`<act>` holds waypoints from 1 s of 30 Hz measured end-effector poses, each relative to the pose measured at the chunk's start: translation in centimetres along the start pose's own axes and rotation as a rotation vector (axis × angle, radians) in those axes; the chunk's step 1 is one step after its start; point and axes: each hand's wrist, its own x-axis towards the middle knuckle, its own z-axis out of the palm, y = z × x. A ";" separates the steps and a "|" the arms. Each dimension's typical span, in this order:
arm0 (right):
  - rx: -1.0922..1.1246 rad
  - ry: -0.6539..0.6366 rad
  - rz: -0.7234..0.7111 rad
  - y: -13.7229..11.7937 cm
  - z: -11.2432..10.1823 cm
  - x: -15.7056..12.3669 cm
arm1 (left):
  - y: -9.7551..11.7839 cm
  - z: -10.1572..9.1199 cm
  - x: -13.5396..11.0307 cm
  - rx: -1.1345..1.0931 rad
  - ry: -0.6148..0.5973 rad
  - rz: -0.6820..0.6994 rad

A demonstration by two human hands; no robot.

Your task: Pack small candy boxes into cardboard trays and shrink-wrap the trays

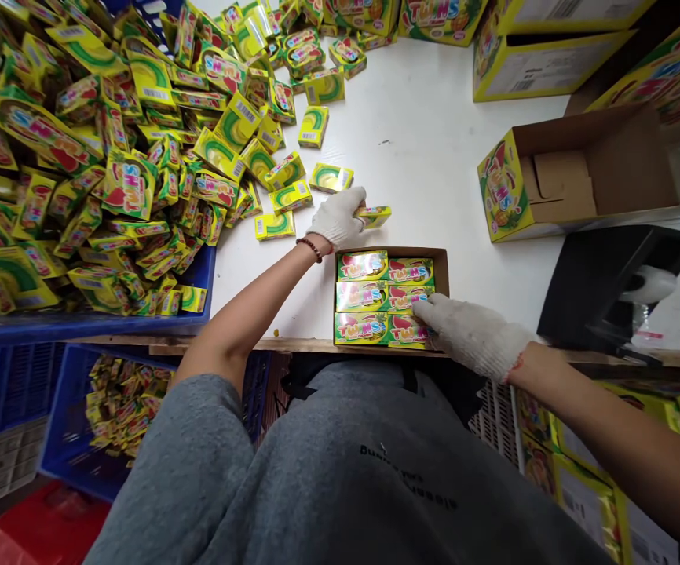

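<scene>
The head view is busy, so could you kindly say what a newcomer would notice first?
Probably the heap of yellow boxes at upper left. Next, the open carton near center, packed in two columns, the right hand over its right edge; above, the left hand holds another box.

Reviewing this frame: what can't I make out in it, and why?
All in the head view:
1. Held pack: its near end, covered by the left hand.
2. Right hand: some fingers hidden behind the hand itself, so whether they grip the carton is unclear.
3. Carton: anything beneath the top packs, which cover it.
4. Blue crate: its left side, cut off by the picture's edge.
</scene>
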 end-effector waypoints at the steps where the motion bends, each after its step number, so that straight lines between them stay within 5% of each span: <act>1: 0.009 0.020 -0.022 -0.1 0.2 0.2 | 0.2 -0.1 -0.6 -0.119 0.075 0.012; 4: -0.015 0.020 -0.054 -1.0 0.0 0.8 | 1.8 -0.3 -3.3 -0.416 0.183 0.099; 8: -0.049 -0.092 -0.059 -2.0 -1.1 1.2 | 4.3 -0.1 -7.4 -0.647 0.127 0.157; 14: -0.046 0.013 -0.065 -1.9 -0.2 2.1 | 5.0 1.2 -10.2 -0.963 0.104 -0.102; 17: 0.123 0.057 -0.095 -0.7 0.5 2.4 | 4.9 1.9 -10.3 -1.073 0.110 -0.190; 20: 0.475 0.238 0.020 1.1 0.3 1.9 | 5.0 2.5 -10.4 -1.169 0.063 -0.152; 23: 0.928 0.483 0.136 2.8 -0.5 1.1 | 5.2 2.6 -10.8 -1.136 0.050 -0.009; 26: 1.342 0.629 0.111 3.9 -1.4 0.9 | 5.9 2.5 -11.4 -0.871 0.133 0.301; 30: 1.364 0.280 0.035 4.7 -1.9 1.1 | 7.4 3.0 -12.6 -0.507 0.050 0.736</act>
